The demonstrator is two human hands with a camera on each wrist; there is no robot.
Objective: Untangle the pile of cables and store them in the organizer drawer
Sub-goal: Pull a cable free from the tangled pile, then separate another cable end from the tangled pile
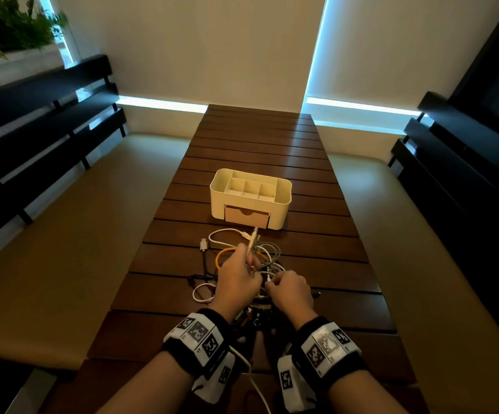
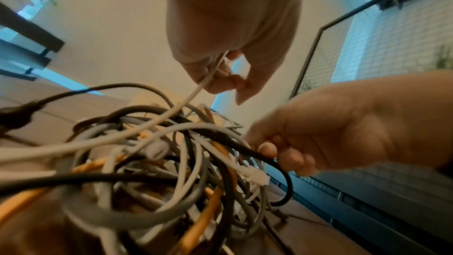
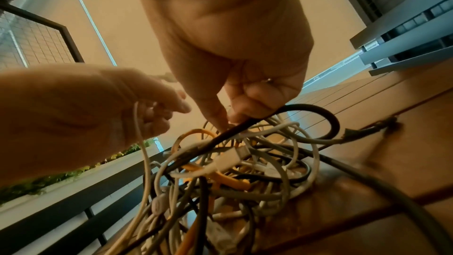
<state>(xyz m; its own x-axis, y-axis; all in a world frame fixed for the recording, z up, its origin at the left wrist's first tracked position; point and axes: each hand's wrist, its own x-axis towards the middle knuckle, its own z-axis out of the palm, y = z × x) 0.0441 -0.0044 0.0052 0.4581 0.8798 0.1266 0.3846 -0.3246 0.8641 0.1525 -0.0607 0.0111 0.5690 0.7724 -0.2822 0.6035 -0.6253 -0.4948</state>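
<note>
Head view: organizer [image 1: 281, 201] compartments seemingly empty, drawer [image 1: 247, 217] shut.

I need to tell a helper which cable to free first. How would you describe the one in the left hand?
Start at the white organizer on the slatted table; just before its drawer lies the cable pile. The left hand pinches a thin cream-white cable rising out of the pile. Unlike the black cable in the right hand, it is pale and slim.

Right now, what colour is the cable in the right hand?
Black cable; the right wrist view shows it best.
</note>
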